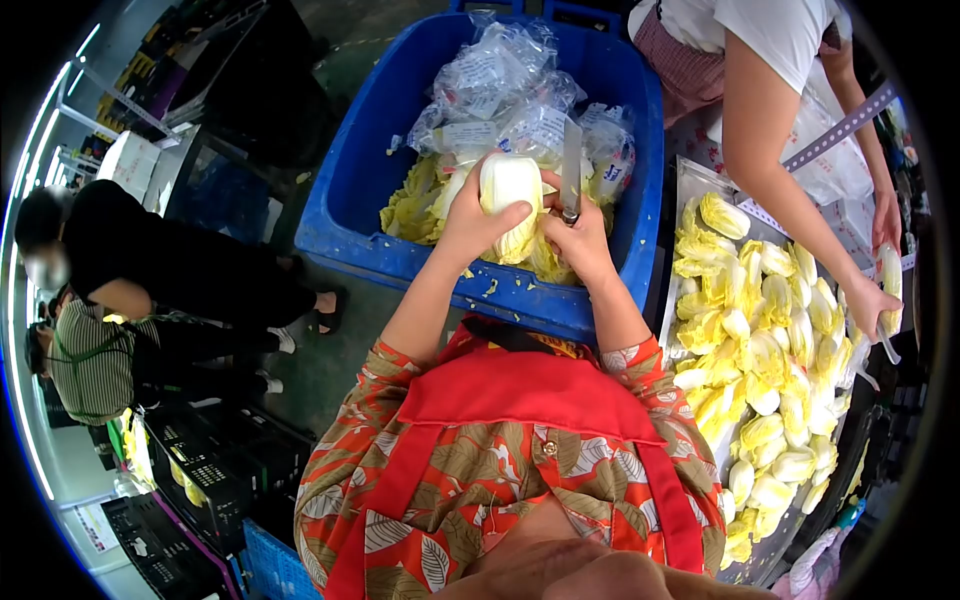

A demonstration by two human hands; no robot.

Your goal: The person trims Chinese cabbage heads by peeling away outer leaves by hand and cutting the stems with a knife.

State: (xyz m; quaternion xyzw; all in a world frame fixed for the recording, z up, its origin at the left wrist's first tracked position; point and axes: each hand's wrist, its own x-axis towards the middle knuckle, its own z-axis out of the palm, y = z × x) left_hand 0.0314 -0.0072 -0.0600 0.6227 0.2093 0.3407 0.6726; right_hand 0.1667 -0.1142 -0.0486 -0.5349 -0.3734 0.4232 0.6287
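Observation:
A pale napa cabbage (512, 200) is held over the blue bin (470, 280), its white base pointing away from me and its yellow leaves toward me. My left hand (474, 222) is wrapped round its left side, thumb across the front. My right hand (580, 232) is closed on the handle of a knife (571, 165), whose blade points up and away, to the right of the cabbage. The fingers of that hand also touch the yellow leaves. Inside the bin lie loose yellow leaves (412, 205) and crumpled clear plastic bags (490, 75).
Many cabbages (765, 340) are heaped on a metal table (685, 200) to the right. Across it, a co-worker's hands (872, 300) hold a cabbage and clear plastic. Other people (190, 250) stand at the left, near black crates (215, 455).

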